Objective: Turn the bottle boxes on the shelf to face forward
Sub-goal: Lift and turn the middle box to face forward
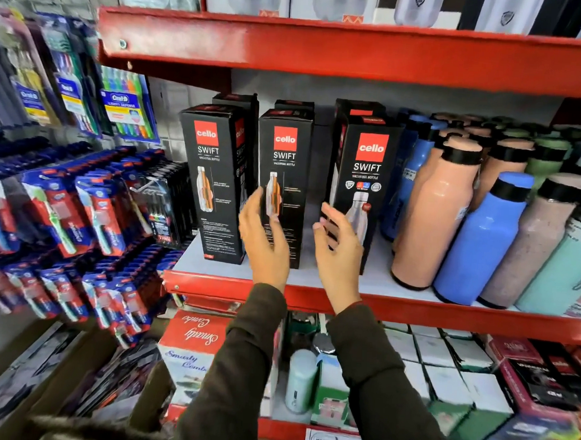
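Three tall black "cello SWIFT" bottle boxes stand in a front row on the red shelf (pixel 313 294): a left box (pixel 214 181), a middle box (pixel 289 160) and a right box (pixel 363 176). More black boxes stand behind them. The left and middle boxes show a side panel with an orange cutaway bottle; the right box shows a steel bottle picture. My left hand (pixel 265 238) is open in front of the middle box's lower left edge. My right hand (pixel 339 244) is open at the right box's lower left edge. Whether either hand touches a box is unclear.
Loose bottles fill the shelf's right side, with a peach bottle (pixel 437 211) beside the right box and a blue bottle (pixel 482 239) further right. Toothbrush packs (pixel 95 206) hang at the left. Boxes and small bottles fill the shelf below (pixel 409 365).
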{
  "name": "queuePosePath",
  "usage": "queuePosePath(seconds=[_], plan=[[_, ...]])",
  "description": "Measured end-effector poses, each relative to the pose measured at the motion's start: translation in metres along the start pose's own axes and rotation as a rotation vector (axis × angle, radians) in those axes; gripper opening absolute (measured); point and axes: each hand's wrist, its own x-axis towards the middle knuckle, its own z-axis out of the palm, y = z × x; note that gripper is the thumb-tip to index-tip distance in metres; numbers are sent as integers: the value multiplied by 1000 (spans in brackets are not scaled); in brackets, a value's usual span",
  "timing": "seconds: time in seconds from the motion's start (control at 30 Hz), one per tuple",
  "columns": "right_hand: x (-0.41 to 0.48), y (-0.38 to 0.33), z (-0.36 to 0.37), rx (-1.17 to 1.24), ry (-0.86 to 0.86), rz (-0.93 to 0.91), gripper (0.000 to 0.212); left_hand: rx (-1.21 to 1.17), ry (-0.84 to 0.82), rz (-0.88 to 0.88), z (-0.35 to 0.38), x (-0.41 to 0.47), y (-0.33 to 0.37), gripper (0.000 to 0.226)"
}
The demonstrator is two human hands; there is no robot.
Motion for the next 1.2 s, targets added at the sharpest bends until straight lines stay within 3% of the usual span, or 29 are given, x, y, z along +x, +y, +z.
queuePosePath(seconds=[0.33,0.57,0.73,0.93,1.1,1.2], plan=[[7,31,35,-146,-78,201,43,-26,-339,-341,-19,25,-43,46],[2,31,49,-129,-58,233,47,-85,-292,-353,-25,34,-48,36],[2,34,47,-168,-64,218,64,-228,-317,-382,-28,36,-50,30],[2,23,52,-231,19,220,93,-421,-171,-509,-29,38,-31,37],[0,16,60,-244,133,221,87,-400,-136,-480,-32,36,-30,46],[1,13,60,-189,151,231,80,-391,-127,-410,-32,35,-28,34]])
